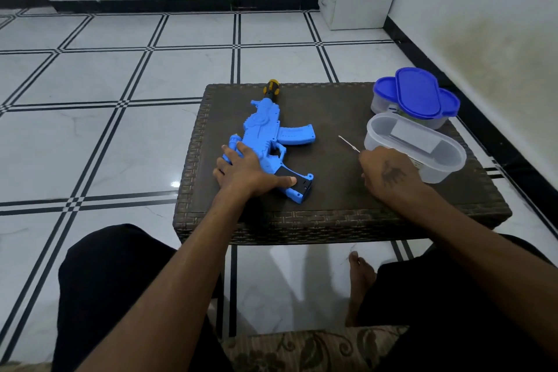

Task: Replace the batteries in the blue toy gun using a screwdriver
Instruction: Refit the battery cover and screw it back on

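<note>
The left hand (244,170) presses flat on the blue toy gun (268,142), fingers (225,160) straight and spread, thumb by the black grip panel. The right hand (386,172) curls its fingers round a thin screwdriver (348,143); only the shaft shows. The gun lies on the dark woven table (332,214), its muzzle hiding part of a yellow-black handle (270,88). Clear tubs (422,154) stand right; label unreadable.
</note>
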